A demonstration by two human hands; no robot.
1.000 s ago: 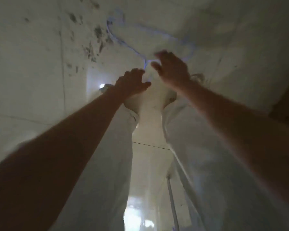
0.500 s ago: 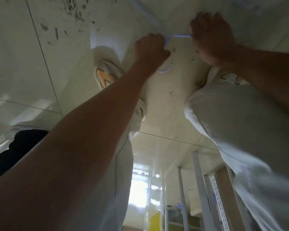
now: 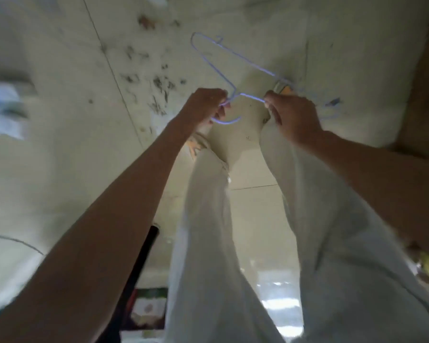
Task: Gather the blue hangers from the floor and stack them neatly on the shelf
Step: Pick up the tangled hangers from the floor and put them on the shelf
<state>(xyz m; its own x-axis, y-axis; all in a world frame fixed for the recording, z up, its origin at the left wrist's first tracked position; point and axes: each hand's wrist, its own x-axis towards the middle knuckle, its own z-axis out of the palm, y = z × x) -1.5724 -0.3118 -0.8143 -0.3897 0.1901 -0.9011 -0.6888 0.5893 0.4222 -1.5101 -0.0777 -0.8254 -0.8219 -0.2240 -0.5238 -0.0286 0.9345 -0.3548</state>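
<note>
Presently logged, centre of frame: blue wire hanger [image 3: 233, 60], gripped low at hook by left hand [image 3: 206, 106], fingers curled round wire; gripped along one arm by right hand [image 3: 291, 115], fingers closed. Tiled floor [image 3: 60, 144] behind. Step judged: gathering. Next: carrying to shelf, not in view; keeping wire from snagging trouser leg [image 3: 208, 231].
</note>
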